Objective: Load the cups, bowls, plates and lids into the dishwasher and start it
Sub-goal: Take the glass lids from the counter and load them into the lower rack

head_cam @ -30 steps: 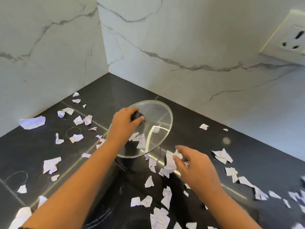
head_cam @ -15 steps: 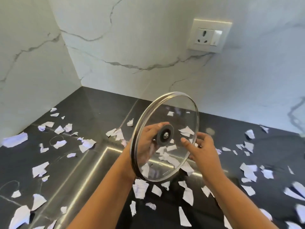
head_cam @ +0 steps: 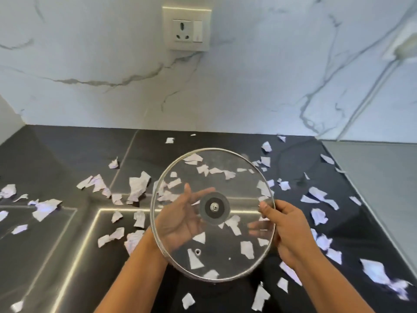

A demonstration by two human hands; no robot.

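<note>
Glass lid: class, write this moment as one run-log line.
glass lid: held above counter | right hand: pinches rim | left hand: behind glass, grip unclear

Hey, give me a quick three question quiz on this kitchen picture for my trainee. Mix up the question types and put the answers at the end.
1. True or false: the glass lid lies flat on the dark counter.
2. Where does the right hand hold the lid? A) by the centre knob B) by the rim C) nowhere
3. Fill in: the counter is littered with torn ____.

Key
1. False: it is held up off the counter, its underside toward the camera.
2. B: the thumb lies over the right edge.
3. paper scraps
</note>
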